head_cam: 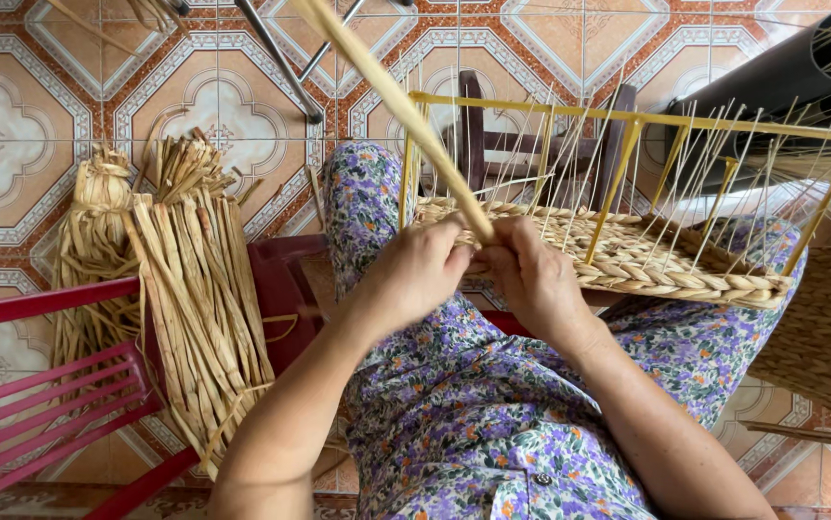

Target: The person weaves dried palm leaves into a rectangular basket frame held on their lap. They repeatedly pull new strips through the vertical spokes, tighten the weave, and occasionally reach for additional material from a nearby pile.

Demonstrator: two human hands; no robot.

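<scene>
Fingers of both hands — left hand (pixel 415 274), right hand (pixel 531 279) — pinch shut on one reed strand (pixel 406 106) at one woven basket (pixel 646 265).

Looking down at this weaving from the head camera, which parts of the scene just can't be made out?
- Fingertips of the left hand and right hand: curled under, so their grip on the long pale straw strand is hidden.
- Strand's far end: cut off by the top edge.
- Near corner of the half-woven straw basket on its yellow wire frame: hidden behind both hands.
- Black tube: cut off at right.
</scene>
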